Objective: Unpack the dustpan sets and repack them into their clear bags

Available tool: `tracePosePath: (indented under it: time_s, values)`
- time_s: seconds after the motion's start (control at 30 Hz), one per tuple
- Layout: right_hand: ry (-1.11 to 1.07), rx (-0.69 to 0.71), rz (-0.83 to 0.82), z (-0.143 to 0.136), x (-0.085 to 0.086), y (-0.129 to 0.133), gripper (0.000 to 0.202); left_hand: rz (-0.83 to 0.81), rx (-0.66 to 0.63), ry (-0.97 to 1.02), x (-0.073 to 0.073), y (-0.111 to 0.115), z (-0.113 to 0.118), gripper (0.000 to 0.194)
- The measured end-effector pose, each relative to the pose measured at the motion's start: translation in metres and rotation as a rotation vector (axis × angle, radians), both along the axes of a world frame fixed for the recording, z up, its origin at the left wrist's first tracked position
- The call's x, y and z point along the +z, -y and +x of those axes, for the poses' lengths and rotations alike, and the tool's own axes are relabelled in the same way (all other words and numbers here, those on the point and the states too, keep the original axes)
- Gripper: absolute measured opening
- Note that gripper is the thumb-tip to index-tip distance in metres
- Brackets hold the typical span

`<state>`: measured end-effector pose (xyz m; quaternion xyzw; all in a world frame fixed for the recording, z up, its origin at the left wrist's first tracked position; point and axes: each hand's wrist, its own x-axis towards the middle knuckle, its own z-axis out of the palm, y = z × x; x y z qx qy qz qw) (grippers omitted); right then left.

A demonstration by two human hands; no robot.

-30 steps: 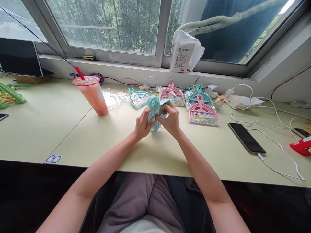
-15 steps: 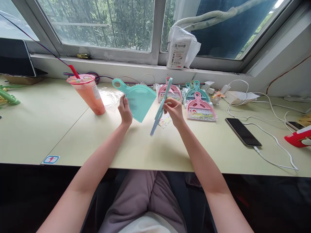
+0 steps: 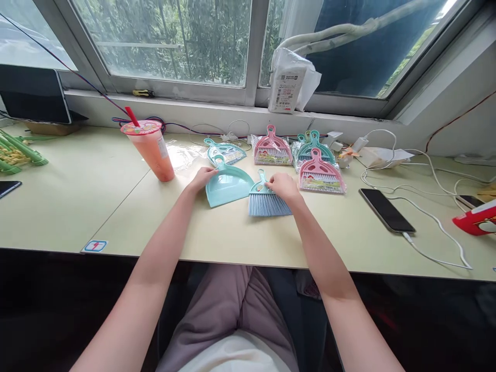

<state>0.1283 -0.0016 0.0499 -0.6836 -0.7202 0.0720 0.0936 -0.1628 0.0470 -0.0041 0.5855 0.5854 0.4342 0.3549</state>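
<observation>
A teal dustpan (image 3: 230, 185) lies low at the table, its handle pointing away from me. My left hand (image 3: 204, 179) grips its left edge beside the handle, fingertips partly hidden. Right of the pan is a small teal hand brush (image 3: 267, 204) with blue-grey bristles fanned toward me. My right hand (image 3: 284, 186) holds the brush by its right side, covering part of its head. The brush's left corner is close against the pan; whether they touch I cannot tell. Behind the pan lies a teal brush-and-dustpan set (image 3: 227, 154) with a printed card.
Wrapped pink (image 3: 272, 147) and teal (image 3: 314, 144) sets lie at the back, another pink set (image 3: 321, 175) in front. A drink cup (image 3: 153, 152) with a red straw stands left, by clear plastic wrapping (image 3: 186, 155). Right are a phone (image 3: 387, 211) and white cables.
Both hands have come down toward the table. The dustpan has tilted flatter, and the brush has turned from edge-on to broadside. The teal set behind the pan has come into view.
</observation>
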Motion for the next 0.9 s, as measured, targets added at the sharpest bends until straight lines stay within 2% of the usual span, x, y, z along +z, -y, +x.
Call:
tracePosePath:
  time_s: [0.1, 0.23, 0.3, 0.53, 0.7, 0.9]
  values:
    - [0.032, -0.038, 0.046, 0.006, -0.009, -0.008, 0.023, -0.026, -0.042, -0.064, -0.001, -0.006, -0.004, 0.036]
    - [0.060, -0.045, 0.077, 0.013, -0.013, -0.014, 0.022, 0.126, 0.110, -0.229, -0.004, -0.013, -0.008, 0.028]
    - [0.061, -0.041, 0.062, 0.014, -0.014, -0.016, 0.021, 0.168, 0.139, -0.298, -0.003, -0.013, -0.008, 0.026]
    - [0.066, -0.039, 0.114, 0.016, -0.020, -0.020, 0.026, 0.174, 0.103, -0.356, 0.001, -0.009, -0.004, 0.026]
    - [0.115, -0.047, 0.119, 0.021, -0.028, -0.026, 0.029, 0.145, 0.158, -0.381, 0.002, -0.009, -0.005, 0.031]
    - [0.107, -0.050, 0.114, 0.026, -0.036, -0.032, 0.021, 0.135, 0.045, -0.419, -0.003, -0.008, -0.009, 0.027]
